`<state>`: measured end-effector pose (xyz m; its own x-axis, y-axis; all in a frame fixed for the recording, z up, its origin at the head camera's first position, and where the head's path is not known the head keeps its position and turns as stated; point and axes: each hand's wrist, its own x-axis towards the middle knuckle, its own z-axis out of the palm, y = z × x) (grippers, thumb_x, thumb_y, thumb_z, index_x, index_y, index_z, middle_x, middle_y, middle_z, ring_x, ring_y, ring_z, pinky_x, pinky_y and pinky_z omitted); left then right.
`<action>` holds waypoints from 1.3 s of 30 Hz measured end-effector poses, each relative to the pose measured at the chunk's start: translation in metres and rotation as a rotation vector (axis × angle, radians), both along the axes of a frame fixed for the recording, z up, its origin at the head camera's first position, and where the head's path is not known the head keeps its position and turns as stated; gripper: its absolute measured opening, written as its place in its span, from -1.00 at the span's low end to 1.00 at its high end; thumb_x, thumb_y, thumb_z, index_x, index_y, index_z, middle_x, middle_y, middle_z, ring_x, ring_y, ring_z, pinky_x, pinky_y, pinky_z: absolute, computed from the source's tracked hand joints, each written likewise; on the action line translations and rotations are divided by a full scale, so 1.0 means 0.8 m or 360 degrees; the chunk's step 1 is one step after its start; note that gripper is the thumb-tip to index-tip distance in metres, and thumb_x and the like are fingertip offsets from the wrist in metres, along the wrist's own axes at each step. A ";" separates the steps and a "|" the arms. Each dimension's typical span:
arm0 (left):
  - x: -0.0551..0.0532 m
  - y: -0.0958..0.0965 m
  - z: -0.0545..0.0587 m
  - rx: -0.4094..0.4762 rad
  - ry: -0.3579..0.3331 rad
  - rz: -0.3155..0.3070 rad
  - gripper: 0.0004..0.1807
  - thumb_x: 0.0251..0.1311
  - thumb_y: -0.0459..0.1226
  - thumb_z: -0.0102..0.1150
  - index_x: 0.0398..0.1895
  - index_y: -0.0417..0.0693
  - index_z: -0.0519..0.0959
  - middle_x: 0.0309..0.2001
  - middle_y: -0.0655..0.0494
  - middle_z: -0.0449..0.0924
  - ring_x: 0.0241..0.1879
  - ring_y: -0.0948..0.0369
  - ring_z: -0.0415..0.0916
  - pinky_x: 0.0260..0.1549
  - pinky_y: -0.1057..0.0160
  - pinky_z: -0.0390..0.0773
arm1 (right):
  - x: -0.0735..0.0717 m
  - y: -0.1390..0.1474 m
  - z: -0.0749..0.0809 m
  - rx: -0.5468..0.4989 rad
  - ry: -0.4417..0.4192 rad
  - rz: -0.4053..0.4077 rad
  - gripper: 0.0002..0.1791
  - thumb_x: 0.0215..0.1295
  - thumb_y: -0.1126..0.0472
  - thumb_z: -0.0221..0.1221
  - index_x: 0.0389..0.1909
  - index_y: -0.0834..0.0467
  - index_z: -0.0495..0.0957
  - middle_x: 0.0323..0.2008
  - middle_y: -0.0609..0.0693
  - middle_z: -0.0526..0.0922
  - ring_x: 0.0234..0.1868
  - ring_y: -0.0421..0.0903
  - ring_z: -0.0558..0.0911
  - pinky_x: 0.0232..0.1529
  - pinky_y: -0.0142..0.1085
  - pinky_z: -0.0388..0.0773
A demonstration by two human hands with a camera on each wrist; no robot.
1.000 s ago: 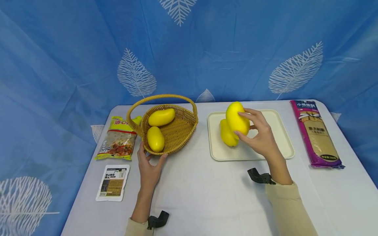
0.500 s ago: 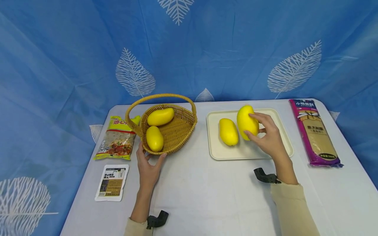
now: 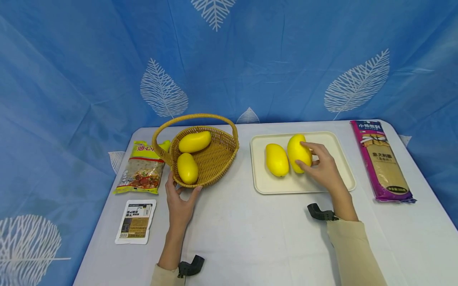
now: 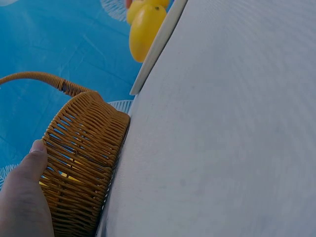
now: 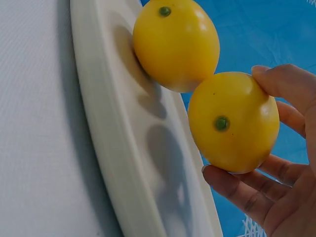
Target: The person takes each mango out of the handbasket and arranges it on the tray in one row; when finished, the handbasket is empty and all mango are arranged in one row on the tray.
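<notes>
Two glossy yellow oval fruits (image 3: pixel 195 142) lie inside the tan woven wicker basket (image 3: pixel 216 159), whose near rim my left hand (image 3: pixel 180 206) grips between thumb and fingers. My right hand (image 3: pixel 322 165) is clamped round a third smooth yellow fruit (image 3: pixel 297 153) over the cream rectangular tray (image 3: pixel 334 171), just beside a fourth rounded yellow fruit (image 3: pixel 277 160) lying there.

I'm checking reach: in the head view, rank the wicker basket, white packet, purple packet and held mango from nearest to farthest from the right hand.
1. Held mango: in the right hand.
2. Purple packet: right of the tray.
3. Wicker basket: left of the tray.
4. White packet: beyond the basket, left, nearer the person.
</notes>
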<state>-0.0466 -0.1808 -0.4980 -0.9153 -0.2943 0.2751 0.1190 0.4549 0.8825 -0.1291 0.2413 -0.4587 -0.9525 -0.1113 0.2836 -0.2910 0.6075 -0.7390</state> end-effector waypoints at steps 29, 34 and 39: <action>0.001 0.000 0.001 0.0014 -0.0026 0.0003 0.06 0.12 -0.16 0.42 0.56 0.01 -0.08 0.46 -0.04 0.07 0.35 0.14 0.20 0.14 0.12 0.44 | 0.002 -0.002 -0.006 0.0196 -0.0233 0.0070 -0.37 0.35 0.14 0.23 0.38 0.22 0.31 0.21 0.37 0.37 -0.01 0.24 0.47 -0.14 -0.04 0.57; 0.001 0.000 0.001 0.0016 -0.0024 0.0002 0.06 0.12 -0.16 0.42 0.56 0.00 -0.08 0.46 -0.05 0.07 0.35 0.14 0.21 0.14 0.13 0.45 | 0.003 -0.001 -0.003 0.0216 -0.0234 0.0071 -0.36 0.34 0.12 0.24 0.38 0.19 0.31 0.20 0.33 0.39 -0.01 0.22 0.49 -0.26 -0.43 0.47; 0.001 0.000 0.001 0.0014 -0.0015 -0.0001 0.06 0.11 -0.17 0.42 0.56 -0.01 -0.07 0.46 -0.05 0.08 0.35 0.13 0.21 0.14 0.13 0.45 | 0.003 0.000 -0.003 0.0209 -0.0246 0.0080 -0.36 0.34 0.11 0.24 0.38 0.20 0.32 0.21 0.33 0.38 -0.01 0.20 0.48 -0.27 -0.45 0.46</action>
